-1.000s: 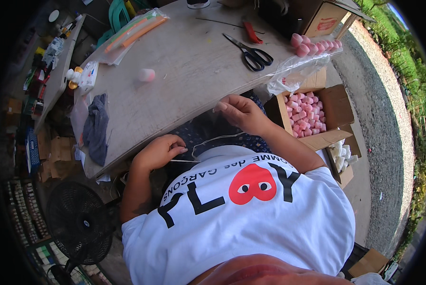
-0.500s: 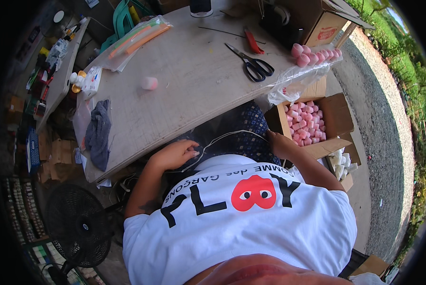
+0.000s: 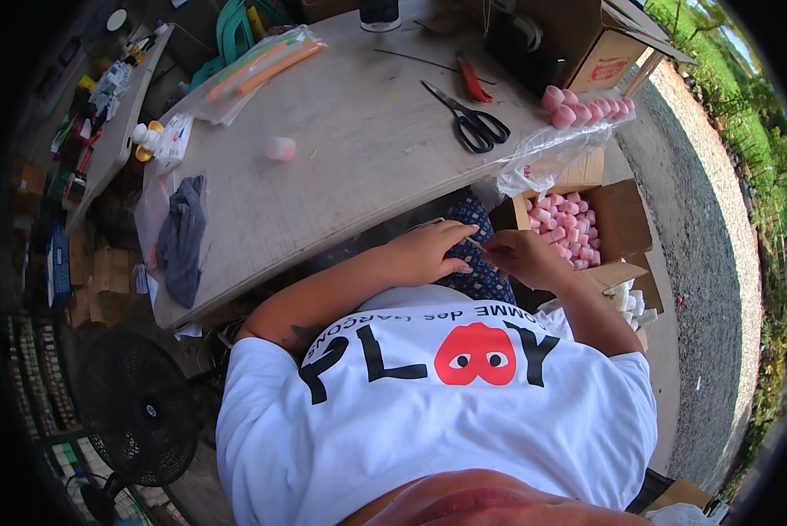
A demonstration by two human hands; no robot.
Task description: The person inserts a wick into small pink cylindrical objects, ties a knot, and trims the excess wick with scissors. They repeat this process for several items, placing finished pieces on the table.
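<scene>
Both my hands are close together over my lap, just below the table's near edge. My right hand (image 3: 523,259) is closed, its fingertips pinching a thin white cord (image 3: 474,241). Just to its left, my left hand (image 3: 428,252) has its fingers stretched toward the right fingertips and its thumb apart. The cord touches or passes by its fingertips; most of it is hidden beneath the hand. Dark patterned cloth (image 3: 474,279) covers my lap behind the hands.
On the table (image 3: 341,149) lie black-handled scissors (image 3: 468,123), a red-handled tool (image 3: 474,81), one pink-white cylinder (image 3: 279,149) and a grey cloth (image 3: 183,241). Several pink cylinders (image 3: 577,110) stand at the right corner. A cardboard box (image 3: 626,215) holds more; a black fan (image 3: 139,408) stands left.
My left hand has moved right, close to my right hand. My right hand has turned and shifted slightly inward. The cord, stretched in a long curve between them before, is now mostly hidden.
</scene>
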